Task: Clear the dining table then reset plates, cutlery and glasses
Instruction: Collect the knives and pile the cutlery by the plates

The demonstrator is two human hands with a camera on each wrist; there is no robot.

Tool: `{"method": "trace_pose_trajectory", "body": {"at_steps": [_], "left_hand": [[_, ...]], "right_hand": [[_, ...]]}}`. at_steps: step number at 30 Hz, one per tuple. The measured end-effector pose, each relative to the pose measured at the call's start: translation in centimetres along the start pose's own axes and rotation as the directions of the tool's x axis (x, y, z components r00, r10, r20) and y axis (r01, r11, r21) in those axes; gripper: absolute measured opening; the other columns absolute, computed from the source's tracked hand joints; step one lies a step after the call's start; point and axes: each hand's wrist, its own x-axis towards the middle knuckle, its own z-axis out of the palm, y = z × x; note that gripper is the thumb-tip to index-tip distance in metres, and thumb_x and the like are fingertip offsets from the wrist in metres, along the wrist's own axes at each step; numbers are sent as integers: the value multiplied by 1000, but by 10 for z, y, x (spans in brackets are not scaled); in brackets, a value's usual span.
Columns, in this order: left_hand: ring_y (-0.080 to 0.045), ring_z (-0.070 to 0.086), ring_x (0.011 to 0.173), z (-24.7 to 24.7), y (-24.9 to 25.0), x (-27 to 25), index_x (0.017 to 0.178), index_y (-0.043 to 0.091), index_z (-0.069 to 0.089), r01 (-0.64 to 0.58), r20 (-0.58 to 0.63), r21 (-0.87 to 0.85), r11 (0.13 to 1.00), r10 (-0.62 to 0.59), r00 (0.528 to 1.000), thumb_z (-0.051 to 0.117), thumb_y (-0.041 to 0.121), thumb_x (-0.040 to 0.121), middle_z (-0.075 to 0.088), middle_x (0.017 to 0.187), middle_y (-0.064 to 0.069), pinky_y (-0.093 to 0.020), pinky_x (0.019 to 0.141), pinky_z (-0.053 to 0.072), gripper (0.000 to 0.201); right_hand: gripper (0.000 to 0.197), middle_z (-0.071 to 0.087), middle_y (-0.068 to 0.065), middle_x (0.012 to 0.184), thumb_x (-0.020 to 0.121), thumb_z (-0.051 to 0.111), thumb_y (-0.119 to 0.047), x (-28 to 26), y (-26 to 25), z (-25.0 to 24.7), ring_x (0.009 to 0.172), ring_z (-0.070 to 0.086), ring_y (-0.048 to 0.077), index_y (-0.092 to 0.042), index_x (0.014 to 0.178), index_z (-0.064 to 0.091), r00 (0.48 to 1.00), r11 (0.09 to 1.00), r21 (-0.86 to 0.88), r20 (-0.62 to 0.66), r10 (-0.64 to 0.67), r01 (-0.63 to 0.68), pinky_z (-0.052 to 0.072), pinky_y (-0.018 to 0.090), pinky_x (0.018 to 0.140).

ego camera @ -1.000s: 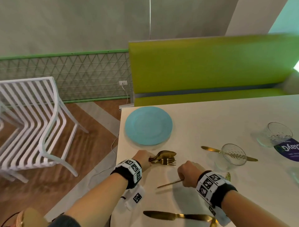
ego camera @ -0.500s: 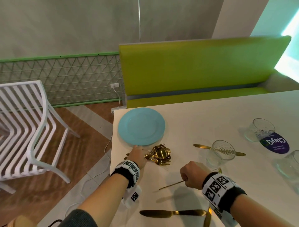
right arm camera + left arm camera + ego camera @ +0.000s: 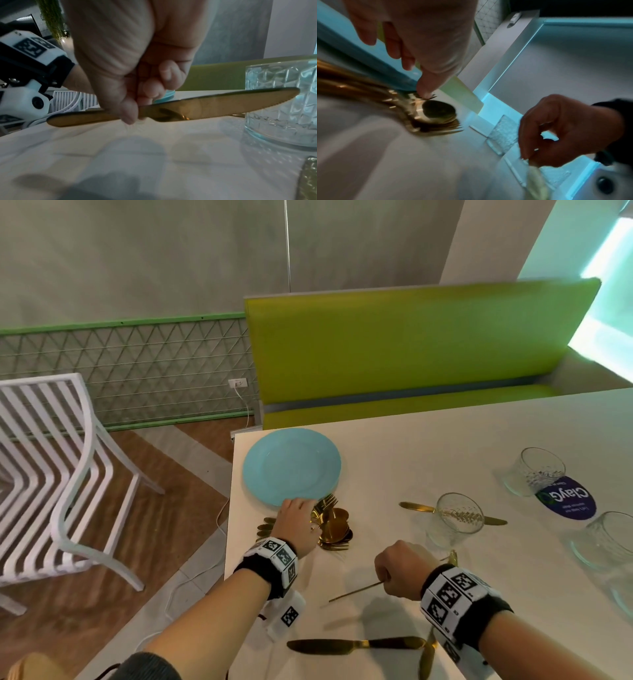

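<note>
The left hand [image 3: 297, 523] sits right over the middle of the gold cutlery bundle [image 3: 334, 525], so you can't really count the pieces, and in the left wrist view that whole bundle is smeared with motion blur anyway. The right hand [image 3: 400, 570] hides most of the gold knife [image 3: 173, 110] in the head view, only a thin sliver pokes out toward the lower left. A glass [image 3: 603, 542] gets cut off by the right edge of the frame, and another knife [image 3: 356, 644] near the bottom runs under the right wrist band.
</note>
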Motion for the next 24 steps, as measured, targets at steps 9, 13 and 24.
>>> {"method": "trace_pose_trajectory", "body": {"at_steps": [9,13,24], "left_hand": [[-15,57,73,-12,95,-24,127,2,49,243,567,-442,863,59,821,36,16,98,62,113,-15,-22,68,46,35],[-9,47,64,2,120,-37,131,-5,44,285,674,-404,869,72,735,31,12,99,52,80,0,-19,61,40,38],[-24,52,120,17,130,-49,122,13,58,159,415,-239,958,-47,909,34,23,98,57,131,-7,-30,97,40,35]], "right_hand": [[28,67,3,109,83,53,-18,-16,14,-9,100,63,24,-23,105,68,993,999,49,-114,29,-24,48,27,77],[29,69,5,108,84,50,-19,-25,21,-4,102,63,24,-21,108,67,991,1000,10,-131,20,-19,51,31,81],[10,58,-1,93,87,55,-30,-54,53,45,92,61,21,-20,86,54,851,822,497,-270,450,-277,45,27,76]]}}
